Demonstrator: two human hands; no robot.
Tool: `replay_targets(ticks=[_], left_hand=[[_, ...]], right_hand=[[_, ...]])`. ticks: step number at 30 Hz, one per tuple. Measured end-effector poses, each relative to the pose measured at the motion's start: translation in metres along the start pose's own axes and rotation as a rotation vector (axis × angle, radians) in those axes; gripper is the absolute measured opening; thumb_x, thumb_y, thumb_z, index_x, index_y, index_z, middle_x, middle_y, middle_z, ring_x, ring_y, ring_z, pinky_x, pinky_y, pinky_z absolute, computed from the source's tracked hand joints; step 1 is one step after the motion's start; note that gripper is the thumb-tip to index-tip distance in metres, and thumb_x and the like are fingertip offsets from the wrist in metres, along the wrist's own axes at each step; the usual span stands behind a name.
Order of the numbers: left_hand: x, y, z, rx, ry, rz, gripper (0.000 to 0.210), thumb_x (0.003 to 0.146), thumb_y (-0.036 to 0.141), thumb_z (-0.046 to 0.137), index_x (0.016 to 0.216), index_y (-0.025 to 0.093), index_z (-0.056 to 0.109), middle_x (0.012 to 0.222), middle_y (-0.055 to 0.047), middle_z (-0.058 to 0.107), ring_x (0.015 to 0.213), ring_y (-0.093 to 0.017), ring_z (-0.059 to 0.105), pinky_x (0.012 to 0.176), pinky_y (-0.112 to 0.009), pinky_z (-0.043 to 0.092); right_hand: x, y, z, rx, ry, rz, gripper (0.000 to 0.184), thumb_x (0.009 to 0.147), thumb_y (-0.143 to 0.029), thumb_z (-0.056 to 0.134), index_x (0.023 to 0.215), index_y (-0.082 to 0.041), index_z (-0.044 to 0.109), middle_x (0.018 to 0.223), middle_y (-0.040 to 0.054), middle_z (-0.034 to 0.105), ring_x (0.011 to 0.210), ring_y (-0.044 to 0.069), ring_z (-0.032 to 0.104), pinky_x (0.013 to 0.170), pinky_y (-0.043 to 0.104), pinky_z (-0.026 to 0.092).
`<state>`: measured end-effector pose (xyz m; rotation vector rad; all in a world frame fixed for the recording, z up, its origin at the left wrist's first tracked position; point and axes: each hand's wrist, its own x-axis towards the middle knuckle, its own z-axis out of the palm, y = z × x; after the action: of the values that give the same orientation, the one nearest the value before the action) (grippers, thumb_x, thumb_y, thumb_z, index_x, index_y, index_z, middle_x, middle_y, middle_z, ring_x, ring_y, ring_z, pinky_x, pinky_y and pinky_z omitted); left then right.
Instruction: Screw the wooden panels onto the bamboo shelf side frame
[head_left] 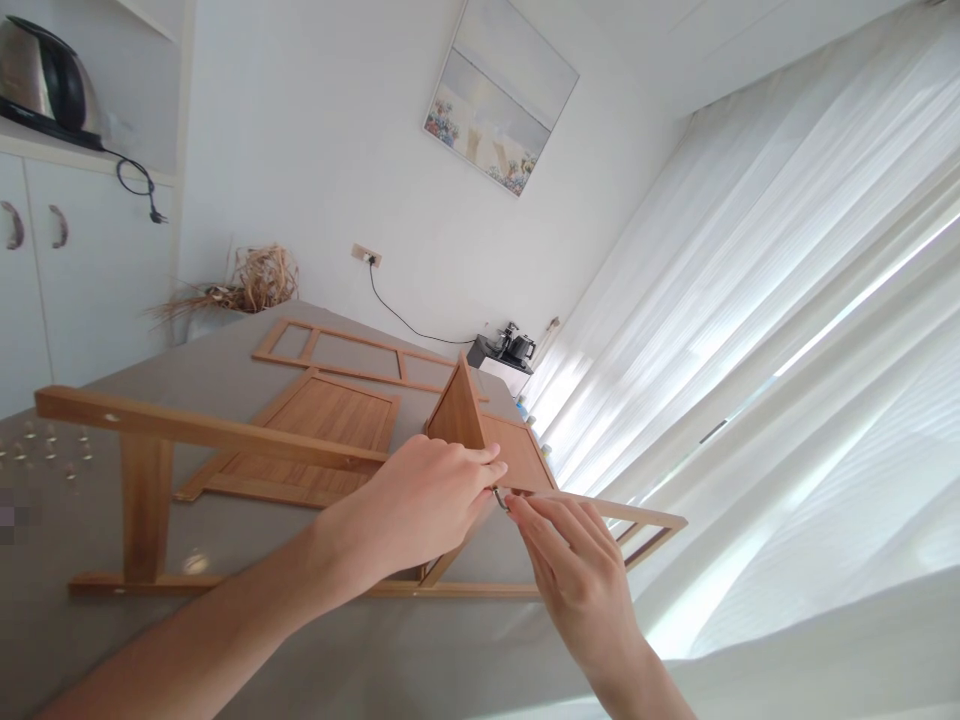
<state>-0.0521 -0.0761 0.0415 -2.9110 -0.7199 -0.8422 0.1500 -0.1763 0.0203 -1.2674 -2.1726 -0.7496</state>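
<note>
The head view showed your right hand (577, 560) with thumb and forefinger closed together, pinching the end of a small bent metal piece (500, 498), the other fingers curled in behind. That piece sat between your two hands, at the top rail of the wooden frame (146, 510), which stood on edge on the table (420, 660).

Your left hand (427, 495) reached over the same rail, its fingers bent and close together, the tips just beside the metal piece (whether they gripped it, or only rested on the wood, I could not tell). You had both sets of fingertips near each other, with barely a gap between them.

Just behind your left fingertips rose an upright panel (454, 415). Farther off, a flat panel (330, 425) lay on the table, and beyond it a ladder-like piece (311, 344). Small fittings (51, 451) stood in a loose group past the frame's left end, well apart from your hands.
</note>
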Motion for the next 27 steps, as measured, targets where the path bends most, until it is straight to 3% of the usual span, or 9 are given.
replay_targets(ticks=[7,13,19,27], left_hand=[[0.000,0.001,-0.001,-0.026,0.005,0.005,0.036,0.101,0.022,0.037,0.110,0.026,0.071,0.134,-0.002,0.067,0.081,-0.022,0.077,0.057,-0.032,0.052],[0.001,0.001,0.000,-0.022,-0.005,-0.016,0.033,0.101,0.025,0.040,0.115,0.025,0.070,0.131,-0.002,0.069,0.083,-0.023,0.077,0.057,-0.031,0.051],[0.001,0.000,0.001,-0.010,0.007,-0.015,0.031,0.101,0.027,0.040,0.113,0.028,0.069,0.129,0.001,0.070,0.073,-0.022,0.075,0.055,-0.032,0.050],[0.002,0.001,0.000,-0.002,0.004,-0.003,0.028,0.100,0.026,0.042,0.104,0.025,0.069,0.130,0.002,0.070,0.069,-0.018,0.074,0.052,-0.030,0.045]], right_hand=[[0.006,0.003,-0.012,-0.103,-0.067,-0.076,0.035,0.093,0.000,0.056,0.123,-0.017,0.060,0.105,0.0069,0.070,0.089,0.017,0.062,0.075,0.032,0.042],[0.024,0.002,-0.027,-0.252,-0.124,-0.234,0.031,0.095,0.002,0.046,0.117,-0.012,0.062,0.101,0.0092,0.070,0.088,0.018,0.063,0.070,0.033,0.041],[0.037,0.006,-0.033,-0.308,-0.132,-0.372,0.020,0.092,0.000,0.054,0.107,-0.007,0.066,0.093,0.0109,0.071,0.090,0.021,0.065,0.072,0.035,0.043],[0.046,0.011,-0.036,-0.320,-0.163,-0.474,0.021,0.093,0.000,0.055,0.108,-0.006,0.067,0.088,0.0077,0.070,0.085,0.019,0.064,0.067,0.034,0.042]])
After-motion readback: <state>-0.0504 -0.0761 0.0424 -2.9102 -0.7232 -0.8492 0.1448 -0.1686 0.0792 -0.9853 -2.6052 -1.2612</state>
